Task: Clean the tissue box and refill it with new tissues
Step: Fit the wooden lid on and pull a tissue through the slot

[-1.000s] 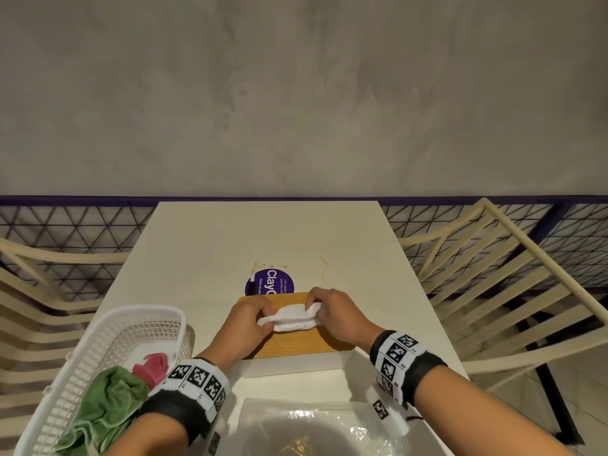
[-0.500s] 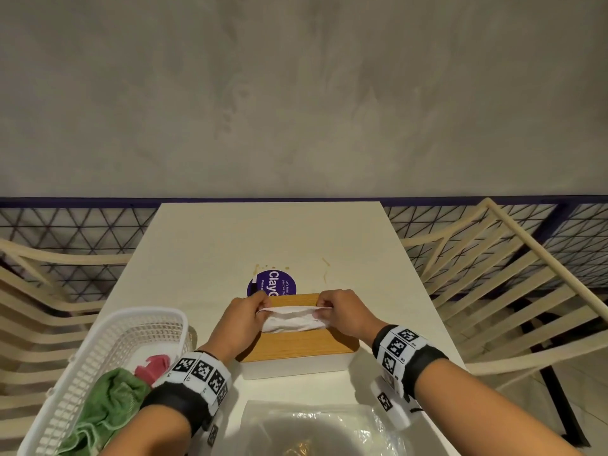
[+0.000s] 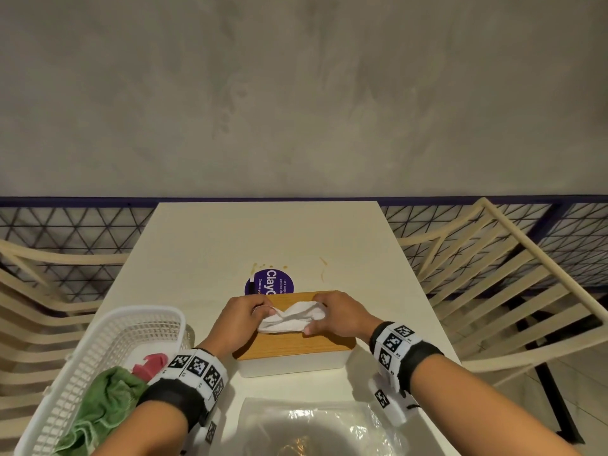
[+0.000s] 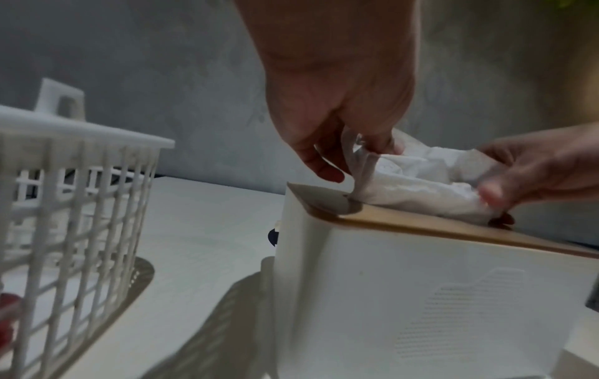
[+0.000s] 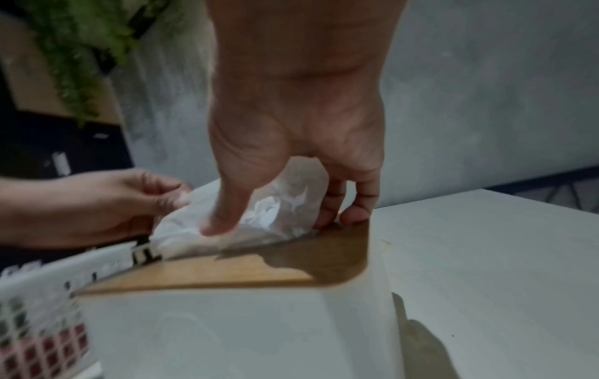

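Observation:
A white tissue box [image 3: 292,365] with a wooden lid [image 3: 296,343] stands on the white table [image 3: 230,238] in front of me. A bunch of white tissue [image 3: 289,319] sticks up from the lid's slot. My left hand [image 3: 245,315] pinches its left end between thumb and finger. My right hand [image 3: 335,315] grips its right end, thumb on the near side. The left wrist view shows the box [image 4: 421,295], the tissue [image 4: 418,189] and the pinching left hand [image 4: 350,153]. In the right wrist view my right hand [image 5: 285,205] presses the tissue [image 5: 275,212] onto the lid [image 5: 233,271].
A white plastic basket [image 3: 108,327] with a green cloth [image 3: 102,409] and something pink stands at my left. A clear plastic wrapper [image 3: 312,426] lies near the front edge. A purple round sticker [image 3: 269,284] lies behind the box. Cream slatted chairs [image 3: 493,291] flank the table.
The tissue was stretched flat between both hands half a second ago; now it is bunched up again above the slot. Both hands stay at its ends.

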Demonstrator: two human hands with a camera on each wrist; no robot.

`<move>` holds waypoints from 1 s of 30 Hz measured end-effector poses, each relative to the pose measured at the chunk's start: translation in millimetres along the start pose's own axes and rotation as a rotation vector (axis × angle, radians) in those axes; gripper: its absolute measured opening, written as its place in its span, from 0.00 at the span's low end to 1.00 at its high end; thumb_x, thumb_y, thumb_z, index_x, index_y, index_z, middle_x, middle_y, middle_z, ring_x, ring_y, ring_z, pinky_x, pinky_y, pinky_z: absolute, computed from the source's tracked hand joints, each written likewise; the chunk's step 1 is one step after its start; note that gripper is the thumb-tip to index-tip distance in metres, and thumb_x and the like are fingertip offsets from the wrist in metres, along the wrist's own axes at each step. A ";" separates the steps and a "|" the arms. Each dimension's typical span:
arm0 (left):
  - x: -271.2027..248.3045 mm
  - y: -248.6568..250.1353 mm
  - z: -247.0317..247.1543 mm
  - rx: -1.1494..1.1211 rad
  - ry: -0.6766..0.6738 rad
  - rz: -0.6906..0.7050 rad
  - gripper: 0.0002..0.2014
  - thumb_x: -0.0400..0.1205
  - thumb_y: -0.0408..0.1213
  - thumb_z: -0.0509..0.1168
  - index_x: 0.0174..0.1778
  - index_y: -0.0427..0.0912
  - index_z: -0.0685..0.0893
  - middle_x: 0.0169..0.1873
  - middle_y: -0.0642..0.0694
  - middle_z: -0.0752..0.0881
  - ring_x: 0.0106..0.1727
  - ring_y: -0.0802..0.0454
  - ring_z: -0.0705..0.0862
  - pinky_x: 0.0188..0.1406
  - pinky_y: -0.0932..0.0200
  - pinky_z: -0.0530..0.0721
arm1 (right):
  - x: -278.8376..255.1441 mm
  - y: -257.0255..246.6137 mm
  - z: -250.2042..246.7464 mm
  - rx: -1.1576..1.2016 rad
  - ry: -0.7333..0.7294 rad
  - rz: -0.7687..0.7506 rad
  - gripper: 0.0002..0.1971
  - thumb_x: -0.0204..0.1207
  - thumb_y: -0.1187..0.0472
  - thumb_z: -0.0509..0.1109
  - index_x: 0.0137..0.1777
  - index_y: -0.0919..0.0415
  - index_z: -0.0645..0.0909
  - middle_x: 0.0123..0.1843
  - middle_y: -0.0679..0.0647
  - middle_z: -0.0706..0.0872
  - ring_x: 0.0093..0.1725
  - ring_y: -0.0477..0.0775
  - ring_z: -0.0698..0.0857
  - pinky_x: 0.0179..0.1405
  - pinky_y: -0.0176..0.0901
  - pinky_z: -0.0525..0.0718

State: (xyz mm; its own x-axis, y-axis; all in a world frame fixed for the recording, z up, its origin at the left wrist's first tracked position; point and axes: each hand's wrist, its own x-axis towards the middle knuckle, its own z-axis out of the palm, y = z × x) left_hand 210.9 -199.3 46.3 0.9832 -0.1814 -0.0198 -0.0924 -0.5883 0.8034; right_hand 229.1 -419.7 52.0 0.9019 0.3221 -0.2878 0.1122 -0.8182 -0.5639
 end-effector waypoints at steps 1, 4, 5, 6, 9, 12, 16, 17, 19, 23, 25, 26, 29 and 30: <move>-0.2 0.5 -0.4 0.013 0.010 0.005 0.13 0.81 0.36 0.63 0.32 0.54 0.82 0.24 0.58 0.81 0.26 0.66 0.78 0.30 0.65 0.70 | 0.6 -1.5 3.8 -0.092 0.027 0.013 0.15 0.64 0.45 0.78 0.36 0.49 0.75 0.38 0.46 0.81 0.38 0.49 0.78 0.28 0.38 0.68; 1.8 -1.1 -4.2 0.019 0.079 -0.010 0.11 0.83 0.39 0.61 0.34 0.53 0.80 0.27 0.55 0.83 0.30 0.57 0.80 0.29 0.64 0.71 | 3.4 -3.9 10.4 -0.211 0.148 0.071 0.11 0.68 0.49 0.76 0.40 0.53 0.79 0.44 0.52 0.85 0.40 0.53 0.77 0.28 0.39 0.68; 2.3 -1.2 -5.1 0.017 0.069 -0.026 0.08 0.83 0.41 0.62 0.37 0.51 0.80 0.30 0.53 0.84 0.34 0.53 0.82 0.30 0.64 0.72 | 4.4 -4.3 11.7 -0.242 0.169 0.080 0.08 0.69 0.52 0.74 0.41 0.54 0.80 0.46 0.54 0.87 0.40 0.53 0.77 0.30 0.39 0.70; 2.6 -1.3 -5.5 0.023 0.031 -0.048 0.05 0.81 0.43 0.64 0.40 0.50 0.81 0.34 0.52 0.85 0.37 0.51 0.83 0.31 0.64 0.73 | 5.2 -4.8 12.4 -0.269 0.178 0.087 0.06 0.69 0.55 0.73 0.42 0.55 0.80 0.47 0.55 0.87 0.40 0.53 0.77 0.33 0.40 0.71; -0.2 -2.8 -2.3 0.052 -0.087 -0.108 0.13 0.72 0.49 0.74 0.47 0.51 0.80 0.39 0.57 0.85 0.41 0.58 0.83 0.33 0.66 0.73 | 8.9 -5.5 13.0 -0.282 0.158 0.111 0.08 0.69 0.58 0.73 0.47 0.57 0.83 0.48 0.57 0.88 0.40 0.54 0.77 0.35 0.41 0.72; 1.6 -7.0 -0.3 0.113 -0.040 -0.156 0.16 0.70 0.46 0.76 0.51 0.48 0.83 0.44 0.52 0.86 0.45 0.54 0.83 0.37 0.63 0.73 | 13.5 -4.6 5.2 -0.197 0.077 0.127 0.17 0.67 0.55 0.78 0.54 0.59 0.83 0.52 0.58 0.88 0.41 0.53 0.78 0.36 0.39 0.72; 9.7 -8.4 1.7 0.151 -0.066 -0.206 0.14 0.69 0.41 0.77 0.48 0.44 0.85 0.43 0.48 0.88 0.45 0.48 0.84 0.39 0.58 0.78 | 14.6 -7.4 -4.2 -0.085 0.052 0.142 0.27 0.63 0.44 0.79 0.57 0.59 0.82 0.50 0.55 0.87 0.47 0.54 0.82 0.34 0.38 0.72; 10.9 -6.1 2.8 0.216 -0.065 -0.210 0.15 0.69 0.43 0.76 0.49 0.45 0.84 0.44 0.48 0.88 0.46 0.48 0.84 0.40 0.56 0.78 | 13.6 -9.6 -3.1 -0.110 0.072 0.149 0.24 0.62 0.41 0.78 0.51 0.57 0.83 0.45 0.53 0.86 0.46 0.54 0.83 0.34 0.39 0.72; 12.5 -1.6 6.6 0.449 -0.058 -0.182 0.19 0.70 0.48 0.74 0.55 0.49 0.82 0.50 0.49 0.87 0.51 0.47 0.84 0.41 0.58 0.76 | 12.1 -12.6 2.6 -0.185 0.122 0.175 0.21 0.61 0.38 0.76 0.42 0.55 0.82 0.38 0.50 0.85 0.41 0.54 0.83 0.33 0.40 0.73; 15.0 7.4 17.7 0.774 -0.048 -0.043 0.19 0.72 0.50 0.71 0.56 0.48 0.79 0.54 0.48 0.88 0.55 0.47 0.84 0.44 0.57 0.78 | 13.9 -15.7 16.8 -0.356 0.185 0.154 0.16 0.65 0.45 0.76 0.44 0.57 0.85 0.44 0.54 0.89 0.46 0.58 0.85 0.36 0.41 0.73; 17.4 10.2 19.3 0.821 -0.046 -0.037 0.20 0.71 0.49 0.72 0.56 0.47 0.78 0.53 0.47 0.88 0.54 0.47 0.84 0.43 0.56 0.79 | 14.3 -17.2 19.6 -0.426 0.160 0.117 0.14 0.69 0.48 0.75 0.44 0.59 0.84 0.45 0.56 0.88 0.48 0.60 0.85 0.36 0.41 0.72; 18.4 9.5 17.7 0.807 -0.054 -0.059 0.22 0.70 0.49 0.73 0.57 0.47 0.77 0.53 0.48 0.87 0.54 0.47 0.84 0.43 0.56 0.79 | 14.5 -17.5 18.3 -0.424 0.132 0.104 0.13 0.69 0.49 0.75 0.43 0.59 0.84 0.44 0.57 0.88 0.46 0.60 0.84 0.35 0.41 0.71; 18.7 3.9 5.3 0.551 -0.095 -0.210 0.26 0.67 0.46 0.76 0.59 0.47 0.77 0.52 0.47 0.87 0.54 0.45 0.84 0.44 0.56 0.79 | 16.5 -14.3 3.3 -0.234 0.012 0.128 0.07 0.67 0.59 0.77 0.41 0.60 0.84 0.39 0.58 0.86 0.40 0.57 0.81 0.29 0.38 0.71; 19.0 1.5 0.3 0.425 -0.102 -0.249 0.24 0.66 0.42 0.77 0.57 0.46 0.79 0.51 0.46 0.87 0.53 0.45 0.84 0.42 0.57 0.79 | 16.5 -11.9 -3.6 -0.168 -0.029 0.141 0.09 0.66 0.62 0.78 0.44 0.62 0.85 0.41 0.59 0.87 0.40 0.55 0.81 0.31 0.38 0.73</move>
State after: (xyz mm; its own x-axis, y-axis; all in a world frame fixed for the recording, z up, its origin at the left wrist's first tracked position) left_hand 229.4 -203.9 47.0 0.9651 -0.0580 -0.2553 0.0666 -0.8886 0.4539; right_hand 244.2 -406.4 56.8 0.9014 0.2109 -0.3780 0.0563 -0.9230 -0.3807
